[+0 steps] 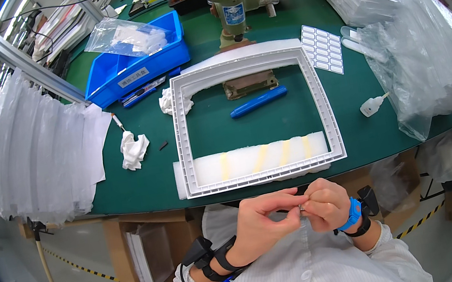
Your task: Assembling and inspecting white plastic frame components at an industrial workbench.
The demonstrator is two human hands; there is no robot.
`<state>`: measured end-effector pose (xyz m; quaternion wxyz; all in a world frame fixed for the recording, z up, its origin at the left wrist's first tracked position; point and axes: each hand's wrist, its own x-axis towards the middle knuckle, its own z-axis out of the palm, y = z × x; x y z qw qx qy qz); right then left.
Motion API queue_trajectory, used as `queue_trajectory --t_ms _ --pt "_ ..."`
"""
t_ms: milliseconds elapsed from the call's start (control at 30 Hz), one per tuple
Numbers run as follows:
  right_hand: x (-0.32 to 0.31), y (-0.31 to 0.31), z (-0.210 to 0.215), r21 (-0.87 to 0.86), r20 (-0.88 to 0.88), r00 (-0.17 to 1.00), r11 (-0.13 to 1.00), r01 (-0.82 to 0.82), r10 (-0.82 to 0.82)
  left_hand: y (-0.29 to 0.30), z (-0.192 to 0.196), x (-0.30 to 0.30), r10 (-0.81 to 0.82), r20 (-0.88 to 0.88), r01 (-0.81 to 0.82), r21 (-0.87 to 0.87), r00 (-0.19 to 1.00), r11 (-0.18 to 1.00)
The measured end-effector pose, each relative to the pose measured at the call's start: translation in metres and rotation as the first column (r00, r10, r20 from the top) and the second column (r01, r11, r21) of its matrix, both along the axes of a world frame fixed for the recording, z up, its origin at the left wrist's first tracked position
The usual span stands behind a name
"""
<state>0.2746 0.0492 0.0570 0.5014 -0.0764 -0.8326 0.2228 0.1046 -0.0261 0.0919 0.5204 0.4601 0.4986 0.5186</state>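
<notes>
Both hands meet in front of my chest, just off the table's front edge. My left hand (271, 215) pinches with thumb and fingertips. My right hand (326, 205) has its fingers curled in against the left fingertips. Between them is a tiny dark or metallic piece (301, 208), too small to name. Beyond the hands, a white rectangular plastic frame (184, 142) lies on the table, ribbed side up. Its near side rests over a white foam strip (241, 162) with yellow tape, its far side over another foam piece (250, 51). A blue marker pen (258, 102) lies inside the frame.
A green press (234, 20) stands behind the frame. At left are a blue bin (137, 72), crumpled tissue (134, 150) and stacked wrapped sheets (37, 154). At right lie a label sheet (322, 49), a small white bottle (374, 105) and bagged parts (425, 48).
</notes>
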Motion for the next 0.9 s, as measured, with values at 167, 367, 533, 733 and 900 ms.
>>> queue_trajectory --t_ms 167,367,533,733,900 --pt "0.006 0.006 -0.003 0.072 -0.023 1.000 0.997 0.006 -0.004 0.005 0.003 0.004 -0.055 0.062 0.058 -0.041 0.997 0.997" --pt "0.013 0.014 -0.007 0.131 -0.023 0.999 0.991 -0.028 0.032 0.008 0.006 0.009 -0.078 0.117 0.093 -0.129 0.990 0.987" --pt "0.016 0.013 -0.003 0.161 -0.043 0.997 0.985 -0.060 0.067 0.011 0.003 0.012 -0.089 0.160 0.105 -0.090 0.983 0.990" --pt "0.031 0.005 0.005 -0.188 -0.174 0.984 0.981 -0.055 0.022 0.036 0.039 -0.006 -0.131 -0.014 0.129 -0.081 0.991 0.988" --pt "0.041 0.001 -0.005 -0.261 -0.205 0.979 0.963 -0.062 0.008 0.119 0.059 -0.014 -0.168 -0.595 0.364 0.226 0.786 0.904"
